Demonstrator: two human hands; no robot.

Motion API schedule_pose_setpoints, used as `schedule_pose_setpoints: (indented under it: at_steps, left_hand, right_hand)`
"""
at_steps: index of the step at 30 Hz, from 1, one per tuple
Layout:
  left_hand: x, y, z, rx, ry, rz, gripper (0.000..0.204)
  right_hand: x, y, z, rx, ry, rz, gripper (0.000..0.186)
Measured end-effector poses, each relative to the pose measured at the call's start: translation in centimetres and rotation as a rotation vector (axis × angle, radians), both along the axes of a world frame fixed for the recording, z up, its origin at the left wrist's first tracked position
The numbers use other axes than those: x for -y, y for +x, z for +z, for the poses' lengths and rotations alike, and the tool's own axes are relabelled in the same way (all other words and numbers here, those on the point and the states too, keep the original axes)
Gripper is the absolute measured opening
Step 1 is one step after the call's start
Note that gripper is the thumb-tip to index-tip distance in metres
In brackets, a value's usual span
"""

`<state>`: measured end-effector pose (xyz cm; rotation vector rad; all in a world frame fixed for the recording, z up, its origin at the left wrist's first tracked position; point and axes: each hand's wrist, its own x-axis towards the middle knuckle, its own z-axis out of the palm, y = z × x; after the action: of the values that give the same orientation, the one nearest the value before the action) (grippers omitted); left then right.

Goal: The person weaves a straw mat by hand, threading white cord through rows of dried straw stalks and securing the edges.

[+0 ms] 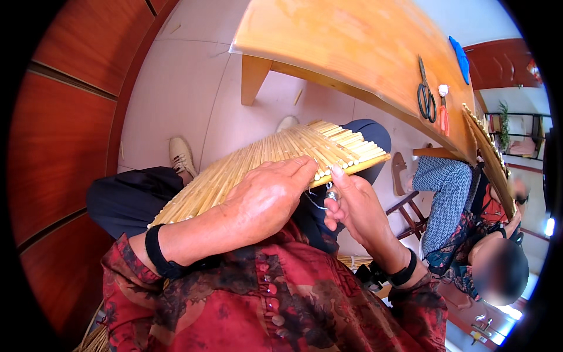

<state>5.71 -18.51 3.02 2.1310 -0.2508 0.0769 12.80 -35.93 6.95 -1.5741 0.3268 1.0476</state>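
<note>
Across my lap lies a mat of straw-coloured stalks (252, 154) set side by side, their cut ends along the near edge. My left hand (267, 186) reaches over that edge, its fingers closed together on the stalks. My right hand (360, 206) is beside it at the mat's right end, thumb against the stalk ends and the other fingers curled in. A silver-coloured ring or thimble (332, 195) sits on one of its fingers. White thread (317, 203) loops from the mat's edge to these fingers. Whether a needle is there cannot be made out.
An orange-brown wooden table (346, 41) stands ahead, bearing black-handled scissors (426, 97), a red-handled tool (444, 111) and a blue item (459, 58). At right a seated person (446, 205) holds another stalk mat (489, 155). Red-brown cabinets (58, 146) line the left.
</note>
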Motion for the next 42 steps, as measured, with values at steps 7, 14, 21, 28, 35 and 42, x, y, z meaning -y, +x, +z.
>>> schedule_pose_setpoints:
  at_steps: [7, 14, 21, 28, 35, 42]
  left_hand:
    - [-0.1, -0.5, -0.3, 0.000, 0.026, 0.016, 0.051]
    - [0.4, -0.6, -0.5, 0.004, 0.054, 0.021, 0.052]
    - [-0.3, -0.9, -0.8, 0.043, 0.017, 0.021, 0.047]
    - [-4.6, -0.9, 1.8, 0.000, 0.085, -0.006, 0.039]
    - [-10.2, -3.5, 3.2, -0.044, 0.331, -0.105, 0.039]
    - [-11.2, -4.7, -1.7, 0.151, 0.287, -0.068, 0.036]
  right_hand:
    - [-0.3, 0.3, -0.5, -0.061, 0.029, 0.005, 0.036]
    - [-0.4, 0.2, -0.2, -0.173, 0.159, -0.136, 0.024]
    - [-0.7, -0.2, -0.7, -0.244, 0.321, -0.238, 0.019]
    - [0.6, 1.6, 2.1, 0.118, 0.064, 0.416, 0.034]
    - [-2.3, 4.4, 6.0, 0.635, -0.021, 0.643, 0.014]
    - [-9.1, 3.3, -2.5, 0.380, 0.209, 0.828, 0.016]
